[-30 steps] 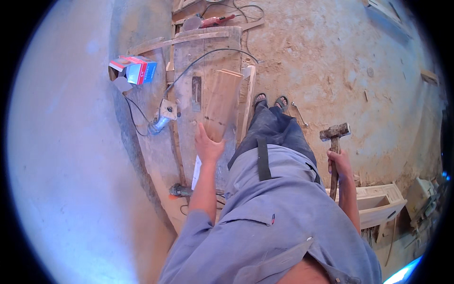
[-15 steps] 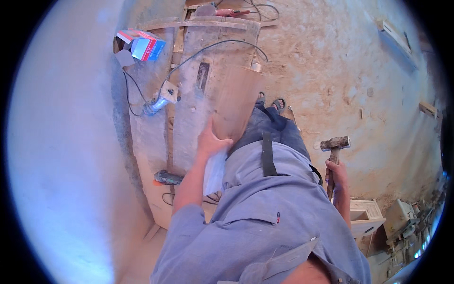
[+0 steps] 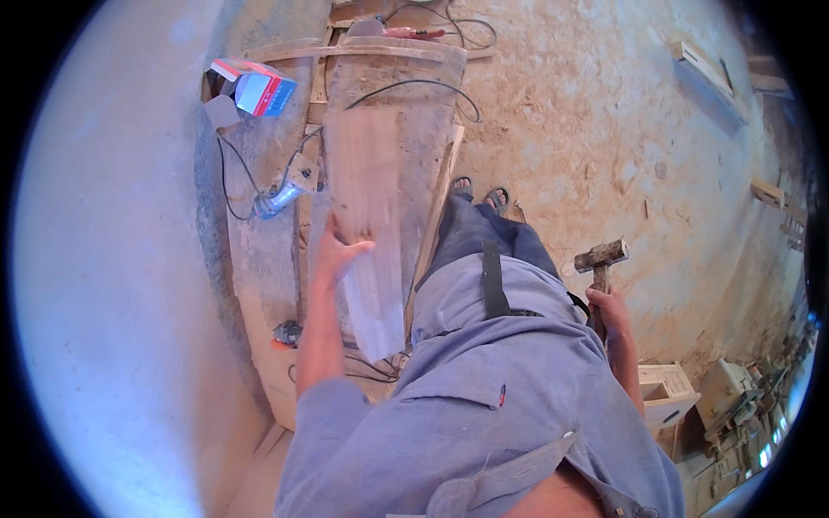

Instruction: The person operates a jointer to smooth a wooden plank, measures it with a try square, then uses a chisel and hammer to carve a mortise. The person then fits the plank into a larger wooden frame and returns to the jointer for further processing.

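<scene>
A long pale wooden board (image 3: 370,186) is over the workbench (image 3: 427,99), slightly blurred along its far part. My left hand (image 3: 335,255) grips its left edge, the thumb lying across the upper face. Whether the board rests flat on the bench cannot be made out. Off to the right, my right hand (image 3: 611,312) is closed round the handle of a hammer (image 3: 602,255), whose worn head points up past the fist, away from the board. A power tool with a square base (image 3: 289,188) lies left of the board, its cord trailing from it.
An open red, white and blue box (image 3: 263,92) stands at the bench's far left. Beyond is a red-handled grinder (image 3: 406,33) with a cord. Another dark tool (image 3: 286,333) lies near my left forearm. A wooden drawer-like piece (image 3: 669,394) sits at lower right.
The board has shifted left with my left hand, from beside my legs to over the bench, and its near end now shows. The hammer stays in my right hand.
</scene>
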Demonstrator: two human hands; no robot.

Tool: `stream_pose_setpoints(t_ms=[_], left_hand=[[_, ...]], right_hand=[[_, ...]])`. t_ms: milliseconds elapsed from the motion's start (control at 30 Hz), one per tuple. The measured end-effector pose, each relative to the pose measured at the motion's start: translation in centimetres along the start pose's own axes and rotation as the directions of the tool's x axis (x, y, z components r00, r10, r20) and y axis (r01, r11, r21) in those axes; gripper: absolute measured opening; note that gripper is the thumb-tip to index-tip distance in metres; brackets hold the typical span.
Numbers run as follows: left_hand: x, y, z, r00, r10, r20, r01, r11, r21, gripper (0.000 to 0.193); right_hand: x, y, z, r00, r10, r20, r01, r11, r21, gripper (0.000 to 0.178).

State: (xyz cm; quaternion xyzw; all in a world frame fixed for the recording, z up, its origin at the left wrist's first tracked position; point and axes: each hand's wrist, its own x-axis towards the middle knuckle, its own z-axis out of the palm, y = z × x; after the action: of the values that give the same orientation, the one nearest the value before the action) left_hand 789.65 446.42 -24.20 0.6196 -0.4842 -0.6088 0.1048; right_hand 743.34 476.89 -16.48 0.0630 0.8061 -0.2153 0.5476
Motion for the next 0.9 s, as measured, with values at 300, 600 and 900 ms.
stream_pose_setpoints(t_ms=[300,600,900], left_hand=[[5.6,-1.1,-1.5,0.985,-0.026,0.173,-0.057,0.887,0.459,0.122],[1.2,3.5,9.8,0.989,0.039,-0.14,0.087,0.611,0.786,0.128],[12.0,3.3,1.5,0.977,0.21,-0.035,-0.158,0.826,0.54,0.062]], right_hand=[[-0.9,1.7,3.1,0.998,0.045,0.038,-0.046,0.998,0.033,0.017],[0.9,2.5,1.7,0.996,0.038,0.083,-0.055,0.977,0.204,0.018],[2.8,5.1,6.8,0.999,0.052,0.011,-0.051,0.899,0.436,0.019]])
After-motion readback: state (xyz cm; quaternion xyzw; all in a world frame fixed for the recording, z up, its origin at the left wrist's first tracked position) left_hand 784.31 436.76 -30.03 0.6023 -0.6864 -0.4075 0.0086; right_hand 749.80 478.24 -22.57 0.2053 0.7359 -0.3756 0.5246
